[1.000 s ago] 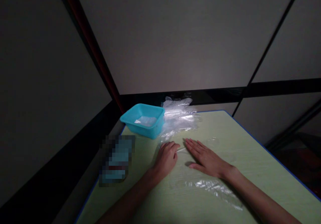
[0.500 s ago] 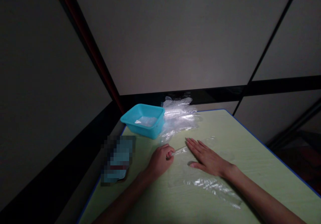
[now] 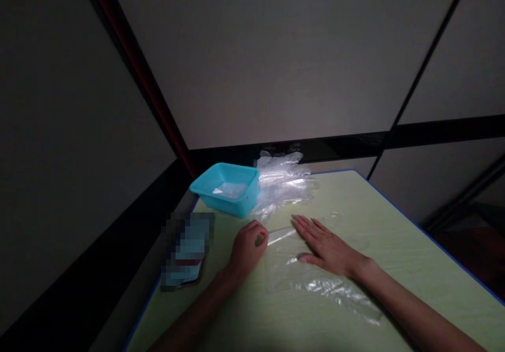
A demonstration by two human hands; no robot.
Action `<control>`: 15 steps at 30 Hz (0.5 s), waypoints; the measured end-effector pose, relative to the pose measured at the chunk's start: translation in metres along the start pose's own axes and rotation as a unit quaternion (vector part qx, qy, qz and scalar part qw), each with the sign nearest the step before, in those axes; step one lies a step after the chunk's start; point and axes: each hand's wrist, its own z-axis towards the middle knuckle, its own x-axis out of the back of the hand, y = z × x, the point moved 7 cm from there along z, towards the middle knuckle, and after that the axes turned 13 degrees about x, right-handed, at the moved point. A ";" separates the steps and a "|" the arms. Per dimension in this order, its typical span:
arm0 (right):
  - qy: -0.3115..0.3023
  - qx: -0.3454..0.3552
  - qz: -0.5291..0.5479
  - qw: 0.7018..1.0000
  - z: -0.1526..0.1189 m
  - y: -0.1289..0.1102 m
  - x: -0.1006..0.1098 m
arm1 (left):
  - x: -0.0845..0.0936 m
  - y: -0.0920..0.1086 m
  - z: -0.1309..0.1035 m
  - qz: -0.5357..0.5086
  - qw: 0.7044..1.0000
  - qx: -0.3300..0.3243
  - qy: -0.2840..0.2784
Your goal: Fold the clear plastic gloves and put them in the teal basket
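Two bare hands. The left hand (image 3: 248, 248), nearer the turquoise basket (image 3: 221, 200), has a rounded back and a slim wrist. The right hand (image 3: 329, 248), farther right of the basket, has slender fingers, a small nail on the thumb and a bony bump at the wrist. Both forearms are slim and bare, widening toward the elbows.

The only view looks from the person's head, forward and down along the bench (image 3: 414, 268) to the wall (image 3: 256, 68) beyond, near enough that the bottom edge cuts off the bench's near end.
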 end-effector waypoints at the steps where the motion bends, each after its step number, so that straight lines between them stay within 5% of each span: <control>1: -0.001 0.000 0.000 1.000 0.000 0.000 0.000 | 0.000 -0.001 0.000 0.005 1.000 -0.001 0.004; 15: -0.016 -0.010 -0.012 1.000 -0.002 0.002 -0.001 | 0.003 -0.015 -0.002 0.112 0.994 0.011 -0.004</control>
